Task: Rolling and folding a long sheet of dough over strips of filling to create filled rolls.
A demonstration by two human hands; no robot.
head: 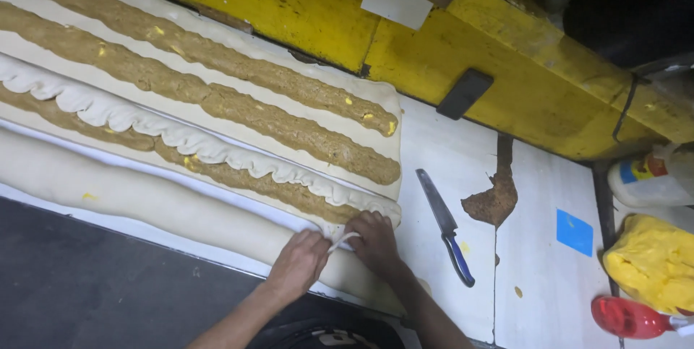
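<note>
Both hands work at the near end of the long dough sheet [217, 82], where a strip of brown filling [238, 179] is being closed under a crimped dough edge [181, 139]. The left hand [298, 264] has its fingers curled and pressed together on the dough just short of the sheet's end, and the right hand [374, 242] sits right beside it, fingers pinching a thin flap of dough [343, 242] that bridges the two hands.

To do this fold well, I judge the pinches should match the ruffles already made farther along the sheet, each one overlapping the last so no filling shows (two more filled strips lie open on the far side of the sheet). A smooth finished roll [144, 201] lies on the near side of the sheet. A blue-handled knife [447, 227] rests on the bench [535, 197] just beyond the sheet's end.
</note>
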